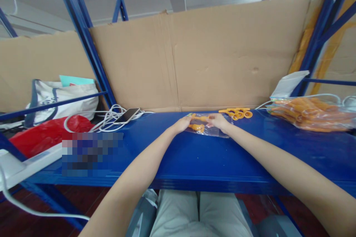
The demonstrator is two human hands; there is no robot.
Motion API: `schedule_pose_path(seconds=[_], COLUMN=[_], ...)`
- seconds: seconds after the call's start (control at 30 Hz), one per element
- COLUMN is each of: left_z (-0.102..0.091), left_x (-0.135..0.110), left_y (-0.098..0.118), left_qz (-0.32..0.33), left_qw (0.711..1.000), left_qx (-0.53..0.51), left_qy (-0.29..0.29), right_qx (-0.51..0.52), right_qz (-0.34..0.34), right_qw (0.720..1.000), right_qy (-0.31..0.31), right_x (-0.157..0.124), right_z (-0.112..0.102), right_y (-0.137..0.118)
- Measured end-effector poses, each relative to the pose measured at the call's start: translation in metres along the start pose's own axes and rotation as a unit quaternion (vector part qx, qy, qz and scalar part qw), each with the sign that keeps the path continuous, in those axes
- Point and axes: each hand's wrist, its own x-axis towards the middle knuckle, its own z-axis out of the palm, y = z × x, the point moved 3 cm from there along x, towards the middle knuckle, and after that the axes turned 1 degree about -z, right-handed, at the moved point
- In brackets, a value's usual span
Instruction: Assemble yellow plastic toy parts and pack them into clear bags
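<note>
A clear plastic bag (215, 131) lies on the blue shelf top in front of me, with orange scoop-like plastic pieces (198, 127) in or under its film. My left hand (183, 124) is closed on the bag's left end. My right hand (218, 122) pinches at the right end of an upper orange piece, over the bag; whether its fingers hold the film, the piece or both is hard to make out. Just beyond my right hand, several loose orange pieces with round cup ends (238, 114) lie in a row near the cardboard.
At the right is a large clear bag of orange pieces (308, 113). White cables (111, 116) and a phone (127, 116) lie at the back left. A red bag (52, 133) and a white tote (69, 98) are farther left. Cardboard (217, 59) walls the back.
</note>
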Motion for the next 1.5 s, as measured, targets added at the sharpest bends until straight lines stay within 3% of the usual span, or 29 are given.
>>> schedule_pose_path(seconds=[0.17,0.53,0.67,0.73,0.77,0.87,0.97,1.07,1.23,1.4,1.43,1.5], left_z=[0.000,0.002,-0.007,-0.015,-0.019,-0.032,-0.039,-0.042,-0.040,-0.040,-0.040,-0.040], left_x=[-0.004,0.007,0.009,0.009,0.008,0.008,0.006,0.004,-0.001,-0.003,-0.003,-0.003], left_y=[0.003,-0.006,-0.013,-0.020,-0.023,-0.031,-0.036,-0.036,-0.032,-0.031,-0.030,-0.030], left_qz=[0.012,0.026,0.016,-0.001,-0.010,-0.027,-0.060,-0.072,-0.078,-0.072,-0.073,-0.074], left_qw=[0.997,0.978,0.975,0.974,0.973,0.971,0.963,0.957,0.957,0.957,0.957,0.958], left_qx=[0.073,0.205,0.218,0.225,0.225,0.231,0.253,0.272,0.272,0.271,0.271,0.270], left_qy=[0.010,0.017,0.032,0.039,0.045,0.061,0.065,0.064,0.063,0.067,0.068,0.068], right_qx=[-0.037,-0.003,-0.112,-0.242,-0.320,-0.516,-0.616,-0.663,-0.668,-0.557,-0.540,-0.550], right_qz=[-0.033,-0.006,-0.030,-0.078,-0.113,-0.168,-0.129,-0.061,-0.045,-0.120,-0.138,-0.164], right_qw=[0.999,1.000,0.993,0.966,0.938,0.827,0.759,0.736,0.738,0.822,0.829,0.819], right_qy=[-0.003,-0.002,0.024,0.049,0.066,0.146,0.165,0.118,0.091,-0.027,-0.034,-0.009], right_x=[0.004,0.004,0.011,0.015,0.017,0.018,0.018,0.017,0.009,0.014,0.016,0.021], right_z=[-0.002,-0.008,-0.025,-0.038,-0.045,-0.066,-0.082,-0.086,-0.073,-0.057,-0.057,-0.059], right_y=[0.003,-0.003,-0.011,-0.018,-0.021,-0.025,-0.018,-0.010,-0.021,-0.024,-0.021,-0.015])
